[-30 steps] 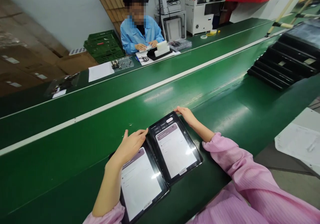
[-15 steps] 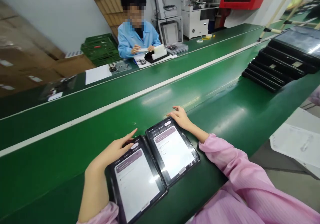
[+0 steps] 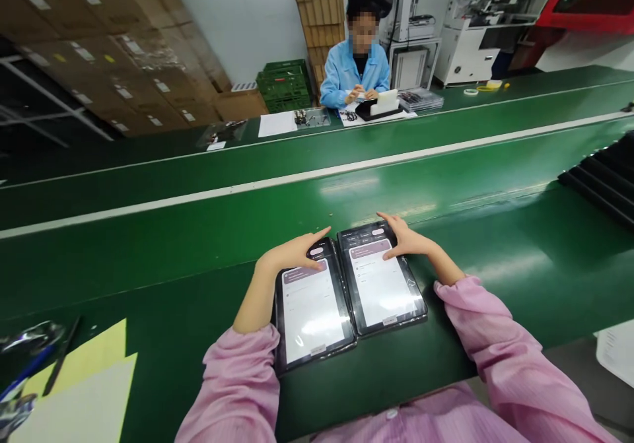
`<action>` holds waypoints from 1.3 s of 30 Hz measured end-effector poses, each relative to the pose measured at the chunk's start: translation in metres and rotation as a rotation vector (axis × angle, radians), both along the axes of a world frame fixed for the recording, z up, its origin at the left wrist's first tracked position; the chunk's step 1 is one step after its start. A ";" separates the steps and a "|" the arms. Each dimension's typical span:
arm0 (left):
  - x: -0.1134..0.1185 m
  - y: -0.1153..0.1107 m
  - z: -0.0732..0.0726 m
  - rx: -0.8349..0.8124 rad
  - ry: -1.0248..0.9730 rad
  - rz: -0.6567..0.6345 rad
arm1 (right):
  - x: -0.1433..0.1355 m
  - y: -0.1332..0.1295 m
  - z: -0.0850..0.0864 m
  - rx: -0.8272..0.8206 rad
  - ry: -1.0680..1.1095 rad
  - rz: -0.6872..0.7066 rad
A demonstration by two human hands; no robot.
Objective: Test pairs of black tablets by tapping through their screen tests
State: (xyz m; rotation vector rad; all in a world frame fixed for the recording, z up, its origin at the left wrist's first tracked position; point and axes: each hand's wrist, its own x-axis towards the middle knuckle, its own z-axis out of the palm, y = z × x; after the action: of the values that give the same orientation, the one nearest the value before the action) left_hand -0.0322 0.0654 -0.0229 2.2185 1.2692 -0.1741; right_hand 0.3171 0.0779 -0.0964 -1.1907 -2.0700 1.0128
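Note:
Two dark tablets lie side by side, screens up and lit with white pages, on the green bench. My left hand (image 3: 293,254) is open over the top left of the left tablet (image 3: 317,311), index finger stretched past its top edge and thumb over the screen. At the upper right corner of the right tablet (image 3: 381,288) is my right hand (image 3: 403,237), also open, with its thumb over the screen and its fingers beyond the top edge. Both tablets stay flat, their long edges almost touching. My palms hide parts of the upper corners.
Dark panels (image 3: 604,172) are stacked at the right. Yellow and white sheets (image 3: 94,370) with a dark pen lie at the lower left. Across the green bench (image 3: 238,225), beyond a pale rail (image 3: 277,182), a co-worker in blue (image 3: 354,67) handles a small white item.
My view has swung left, bringing the sheets into sight. My right hand's thumb has come over the right tablet's screen; my left thumb has spread over the left one.

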 end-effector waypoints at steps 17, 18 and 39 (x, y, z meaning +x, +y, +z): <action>0.002 -0.043 0.001 0.109 0.030 0.066 | 0.007 -0.057 -0.032 -0.218 0.447 -0.363; 0.002 -0.044 -0.001 0.111 0.037 0.062 | 0.006 -0.058 -0.031 -0.227 0.431 -0.342; 0.002 -0.047 -0.013 0.177 0.107 0.025 | 0.020 -0.059 -0.015 -0.257 0.446 -0.442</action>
State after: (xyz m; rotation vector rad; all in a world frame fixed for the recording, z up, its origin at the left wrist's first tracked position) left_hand -0.0303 0.0182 -0.0355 2.3688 1.4179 -0.1790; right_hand 0.3374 0.0189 -0.1109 -1.3239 -1.2922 1.2107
